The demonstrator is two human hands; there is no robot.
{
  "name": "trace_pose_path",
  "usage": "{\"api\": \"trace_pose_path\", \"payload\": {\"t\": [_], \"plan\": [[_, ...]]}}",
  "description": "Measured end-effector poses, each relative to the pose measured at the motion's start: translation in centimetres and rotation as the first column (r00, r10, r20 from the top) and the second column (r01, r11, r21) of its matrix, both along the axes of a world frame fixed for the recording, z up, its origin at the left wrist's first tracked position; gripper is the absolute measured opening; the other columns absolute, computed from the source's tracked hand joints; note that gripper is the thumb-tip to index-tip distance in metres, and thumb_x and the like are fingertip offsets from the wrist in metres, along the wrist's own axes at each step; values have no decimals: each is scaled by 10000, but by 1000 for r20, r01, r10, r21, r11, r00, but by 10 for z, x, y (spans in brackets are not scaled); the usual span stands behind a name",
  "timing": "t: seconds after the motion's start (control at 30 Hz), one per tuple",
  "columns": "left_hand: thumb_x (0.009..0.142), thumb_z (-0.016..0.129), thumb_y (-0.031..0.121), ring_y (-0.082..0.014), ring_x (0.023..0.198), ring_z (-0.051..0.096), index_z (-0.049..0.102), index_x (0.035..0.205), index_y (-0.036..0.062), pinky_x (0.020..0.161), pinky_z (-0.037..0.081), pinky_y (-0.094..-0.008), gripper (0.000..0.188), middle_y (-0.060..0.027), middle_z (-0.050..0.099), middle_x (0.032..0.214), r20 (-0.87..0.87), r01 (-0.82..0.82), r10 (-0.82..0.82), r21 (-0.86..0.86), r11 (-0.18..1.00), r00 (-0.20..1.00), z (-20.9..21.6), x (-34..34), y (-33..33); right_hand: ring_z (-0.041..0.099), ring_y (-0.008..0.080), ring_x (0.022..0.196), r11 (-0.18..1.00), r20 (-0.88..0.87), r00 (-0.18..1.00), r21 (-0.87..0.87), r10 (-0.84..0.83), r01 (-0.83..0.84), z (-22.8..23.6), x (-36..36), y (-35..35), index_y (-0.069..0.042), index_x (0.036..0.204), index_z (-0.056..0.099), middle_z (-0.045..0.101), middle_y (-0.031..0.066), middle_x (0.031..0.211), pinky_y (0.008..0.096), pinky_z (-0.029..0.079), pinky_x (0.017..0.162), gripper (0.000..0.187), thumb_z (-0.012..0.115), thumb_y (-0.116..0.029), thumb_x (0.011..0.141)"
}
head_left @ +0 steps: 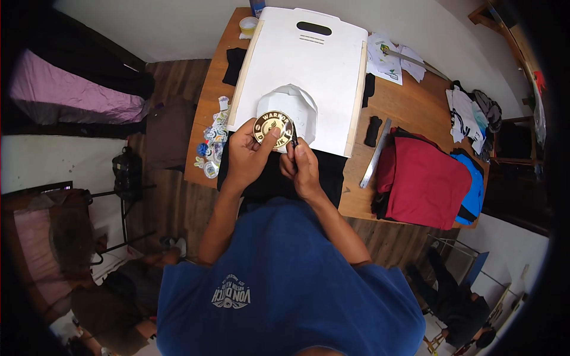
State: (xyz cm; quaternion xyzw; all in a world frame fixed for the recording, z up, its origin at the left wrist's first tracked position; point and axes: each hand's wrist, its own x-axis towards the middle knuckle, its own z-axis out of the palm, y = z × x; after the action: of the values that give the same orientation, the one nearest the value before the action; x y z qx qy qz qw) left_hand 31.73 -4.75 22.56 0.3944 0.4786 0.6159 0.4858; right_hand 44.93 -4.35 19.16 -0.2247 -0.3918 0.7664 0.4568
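Note:
A round brown-and-cream sticker (pixel 265 120) with printing on it is pinched in my left hand (pixel 245 155), the thumb lying across its face. My right hand (pixel 306 169) is closed around a slim dark tool (pixel 294 137) at the sticker's right edge; its exact kind is too small to tell. Just beyond my fingers, an open white paper tray (pixel 306 118) with folded sides rests on a large white board (pixel 297 65). Black fabric (pixel 267 185) lies below my hands, along the board's near edge.
Many small stickers (pixel 212 151) lie left of the board on the wooden table (pixel 350 202). To the right are a metal ruler (pixel 375 155), a small black item (pixel 373 130) and a pile of red, blue and black cloth (pixel 421 178). Two other people sit behind.

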Motion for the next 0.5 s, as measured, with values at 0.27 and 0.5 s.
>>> {"api": "trace_pose_path", "payload": {"t": [0.27,0.5], "plan": [[890,589,56,-26,735,571,573,937,-31,596,455,-152,100,-36,627,846,4,25,-25,13,1000,1000,4,-2,-1,241,47,485,1000,-35,999,8,14,-14,-3,2,0,-93,783,352,311,-22,654,204,210,420,329,364,-346,992],[898,572,50,-52,785,579,571,959,-45,669,466,-177,113,-56,629,888,47,-36,34,45,998,998,4,3,1,240,64,452,999,25,1000,33,-6,6,0,-2,1,-92,797,370,273,-29,557,216,220,418,384,356,-432,975]]}}
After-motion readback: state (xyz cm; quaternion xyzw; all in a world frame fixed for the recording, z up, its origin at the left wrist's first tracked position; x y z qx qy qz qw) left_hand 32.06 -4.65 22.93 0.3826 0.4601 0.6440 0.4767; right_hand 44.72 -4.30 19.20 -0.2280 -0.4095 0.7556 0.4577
